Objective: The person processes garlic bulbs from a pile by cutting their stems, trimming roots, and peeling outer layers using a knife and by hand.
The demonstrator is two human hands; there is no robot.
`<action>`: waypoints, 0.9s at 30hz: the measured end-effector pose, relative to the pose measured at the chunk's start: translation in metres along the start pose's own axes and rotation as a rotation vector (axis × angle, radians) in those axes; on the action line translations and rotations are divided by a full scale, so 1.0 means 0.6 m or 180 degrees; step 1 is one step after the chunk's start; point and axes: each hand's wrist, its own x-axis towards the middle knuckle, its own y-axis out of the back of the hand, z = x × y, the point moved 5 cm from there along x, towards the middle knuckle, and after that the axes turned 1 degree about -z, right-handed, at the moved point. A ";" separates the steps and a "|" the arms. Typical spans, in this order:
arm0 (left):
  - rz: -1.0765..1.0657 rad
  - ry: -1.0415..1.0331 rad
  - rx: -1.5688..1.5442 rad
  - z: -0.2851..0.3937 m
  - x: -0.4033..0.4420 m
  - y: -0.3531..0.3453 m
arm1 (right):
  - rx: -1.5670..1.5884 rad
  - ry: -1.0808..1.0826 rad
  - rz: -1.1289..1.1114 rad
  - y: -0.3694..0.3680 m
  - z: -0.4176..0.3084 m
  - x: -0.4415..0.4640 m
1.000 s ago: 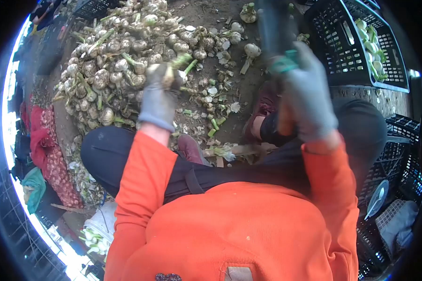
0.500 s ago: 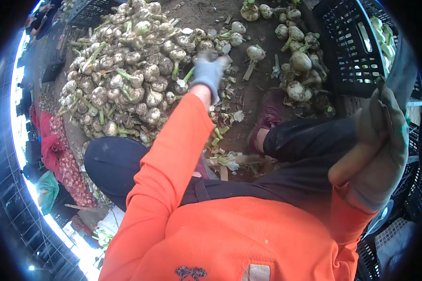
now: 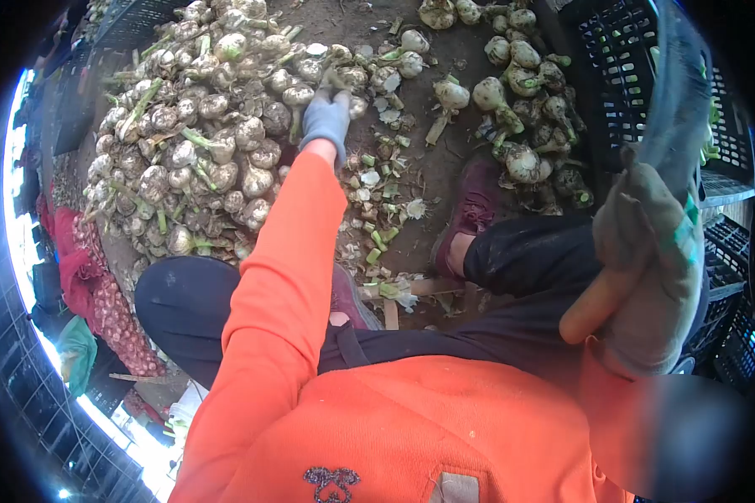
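My left hand [image 3: 327,117], in a pale grey glove, reaches to the right edge of a big heap of dirty garlic bulbs [image 3: 214,106]. Its fingers close around a garlic bulb [image 3: 350,80], partly hidden by them. At the right, my right hand [image 3: 654,226] wears a dirty glove and is wrapped round a knife with a wooden handle [image 3: 600,302]. The handle's end sticks out below the fist, and the long blade [image 3: 675,92] rises above it, slightly blurred. A single garlic bulb with a cut stalk [image 3: 451,95] lies on the ground between the heaps.
A smaller row of garlic [image 3: 524,159] lies beside a black plastic crate [image 3: 617,80] at the right. Cut stalk pieces [image 3: 377,243] and peelings litter the ground near my shoe [image 3: 470,210]. At the left lies a red net bag [image 3: 113,310] of bulbs.
My left hand has moved left to the edge of the heap, onto a bulb. My right hand has shifted slightly left with the knife, whose blade now stands more plainly in view.
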 end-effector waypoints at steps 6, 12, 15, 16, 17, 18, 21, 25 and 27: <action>-0.0732 0.1181 -0.4289 0.113 -0.132 0.059 | -0.0670 -0.0314 -0.0447 -0.034 0.012 -0.004; -0.1350 -0.0146 -0.1750 0.239 -0.261 0.143 | -0.2564 0.1695 -0.0762 -0.091 0.052 -0.015; -0.1078 -0.1014 0.0188 0.270 -0.340 0.186 | -0.3096 0.2473 -0.0920 -0.137 0.043 -0.049; -0.0793 -0.1458 0.0642 0.276 -0.362 0.203 | -0.3006 0.2790 -0.0974 -0.155 0.038 -0.061; -0.0512 -0.1887 0.1102 0.282 -0.387 0.217 | -0.2911 0.3092 -0.1028 -0.171 0.036 -0.072; -0.0464 -0.1631 0.1179 0.288 -0.402 0.233 | -0.3065 0.3056 -0.1097 -0.183 0.047 -0.074; 0.0166 -0.1517 0.1041 0.264 -0.416 0.282 | -0.3658 0.1838 -0.1616 -0.183 0.155 -0.032; 0.0556 -0.1580 0.0580 0.226 -0.391 0.322 | -0.2981 0.1420 -0.1589 -0.174 0.153 -0.059; 0.0713 -0.2070 0.0392 0.231 -0.389 0.321 | -0.2671 0.1124 -0.1561 -0.171 0.164 -0.047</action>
